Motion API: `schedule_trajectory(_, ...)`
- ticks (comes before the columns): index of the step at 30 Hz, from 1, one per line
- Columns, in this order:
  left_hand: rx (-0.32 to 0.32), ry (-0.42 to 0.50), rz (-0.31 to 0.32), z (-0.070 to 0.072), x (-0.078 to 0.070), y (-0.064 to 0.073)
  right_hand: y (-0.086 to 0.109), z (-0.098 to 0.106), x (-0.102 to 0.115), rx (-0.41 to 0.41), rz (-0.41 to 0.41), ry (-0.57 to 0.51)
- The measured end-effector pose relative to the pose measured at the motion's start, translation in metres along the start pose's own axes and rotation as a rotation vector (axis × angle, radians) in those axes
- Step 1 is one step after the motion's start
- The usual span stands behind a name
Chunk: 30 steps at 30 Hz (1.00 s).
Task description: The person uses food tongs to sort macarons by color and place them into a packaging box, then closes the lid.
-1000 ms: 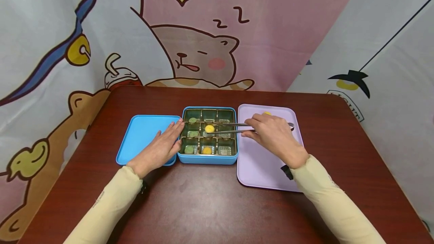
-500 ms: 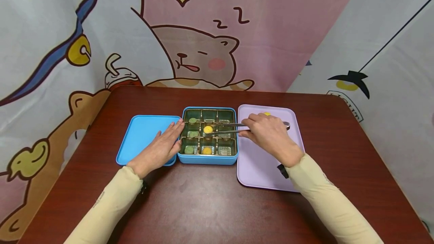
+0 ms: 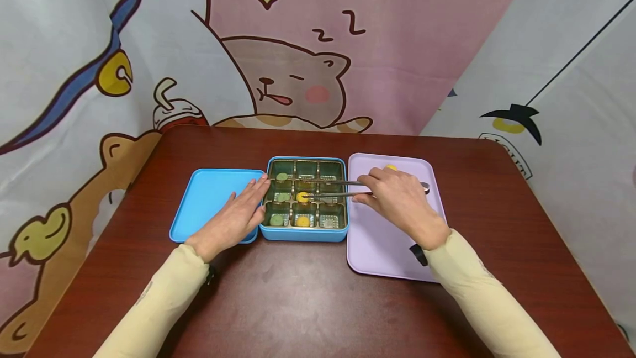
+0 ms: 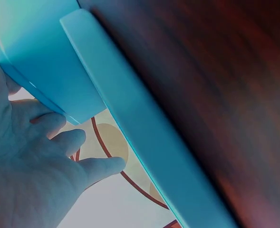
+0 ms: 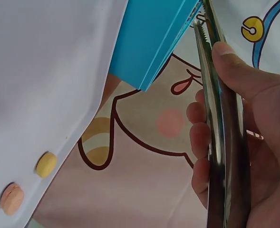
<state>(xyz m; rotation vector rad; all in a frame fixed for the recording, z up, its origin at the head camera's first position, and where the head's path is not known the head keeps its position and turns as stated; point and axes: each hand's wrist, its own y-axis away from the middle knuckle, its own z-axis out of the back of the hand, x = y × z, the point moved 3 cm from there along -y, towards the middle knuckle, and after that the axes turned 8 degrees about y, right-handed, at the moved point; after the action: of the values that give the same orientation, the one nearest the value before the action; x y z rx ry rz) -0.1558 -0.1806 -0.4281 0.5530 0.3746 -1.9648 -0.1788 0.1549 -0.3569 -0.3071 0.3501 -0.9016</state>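
Note:
My right hand [image 3: 399, 198] grips metal tongs [image 5: 217, 123], thumb on one arm and fingers curled round the other. The tongs reach left over the blue box [image 3: 304, 233], their two arms apart. A yellow macaron [image 3: 301, 197] lies in the box's middle compartment, one tong tip overlapping it in the head view. Another yellow macaron [image 3: 303, 221] sits in the front middle compartment. Green macarons [image 3: 277, 220] fill the left column, one in each compartment. My left hand [image 3: 233, 214] rests with straight fingers against the box's left rim, over the blue lid.
A blue lid [image 3: 201, 198] lies left of the box. To the right is a lilac tray [image 3: 377, 247]; on it the right wrist view shows a yellow macaron [image 5: 46, 164] and a pink macaron [image 5: 12, 198]. A patterned curtain [image 3: 397, 43] hangs behind the table.
The yellow macaron at the tong tips has shifted slightly left and toward the front, down into the middle compartment. The right hand went slightly left, then back right. The left hand stays put.

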Motion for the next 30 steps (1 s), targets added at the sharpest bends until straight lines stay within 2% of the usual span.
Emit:
schedule_trajectory(13,0.006,-0.006,0.001,0.001,-0.001,-0.001,0.040,0.014,-0.022,-0.044,-0.093,-0.094)
schedule_trajectory(22,0.011,-0.013,0.007,0.000,0.000,-0.001,0.074,0.027,-0.048,0.006,-0.253,-0.110)
schedule_trajectory(30,0.004,-0.005,-0.004,0.000,0.000,0.000,0.095,0.030,-0.071,0.020,-0.312,-0.141)
